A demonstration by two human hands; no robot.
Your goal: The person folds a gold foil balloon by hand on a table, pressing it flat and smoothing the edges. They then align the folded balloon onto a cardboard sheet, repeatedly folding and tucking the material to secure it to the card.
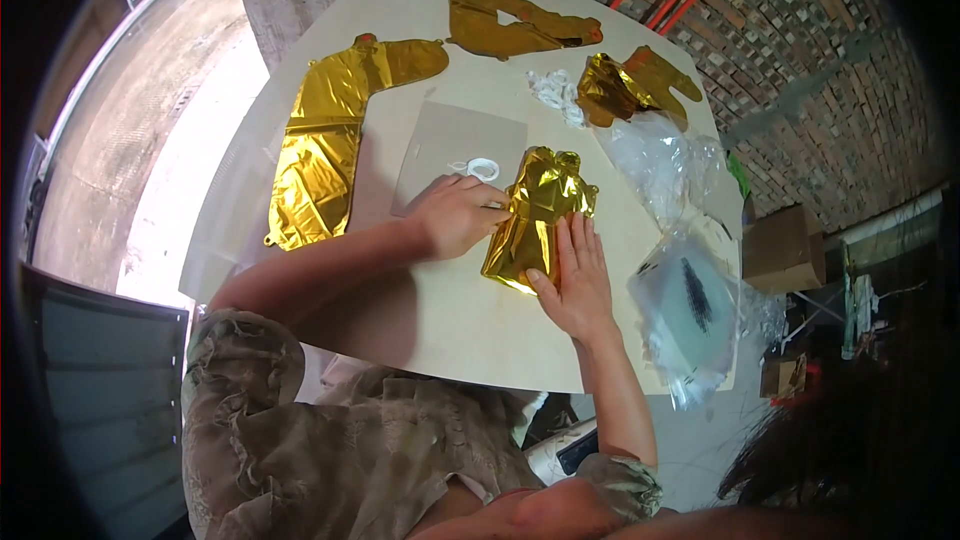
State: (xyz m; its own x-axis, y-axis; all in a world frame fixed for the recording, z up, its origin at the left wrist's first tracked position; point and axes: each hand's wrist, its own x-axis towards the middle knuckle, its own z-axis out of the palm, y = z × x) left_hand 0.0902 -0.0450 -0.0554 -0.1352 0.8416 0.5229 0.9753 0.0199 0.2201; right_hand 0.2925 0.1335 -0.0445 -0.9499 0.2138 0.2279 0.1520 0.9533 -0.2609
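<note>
A folded gold foil balloon [540, 195] lies on the table in front of me, shiny and creased. My left hand [458, 215] is at its left edge, with fingers curled and closed on the foil; the fingertips are partly hidden. Flat on its lower right part rests my right hand [580, 280], fingers stretched out and thumb apart. Just beyond my left hand, a small white ring of ribbon [482, 170] sits on a grey-beige sheet of card [425, 155].
A larger flat gold balloon [325, 140] lies at the left, another [500, 20] at the far edge. A crumpled gold balloon [620, 90] is beside white strands [558, 95]. Clear plastic bags [690, 310] cover the table's right side. A cardboard box [783, 248] stands beyond, near a brick wall.
</note>
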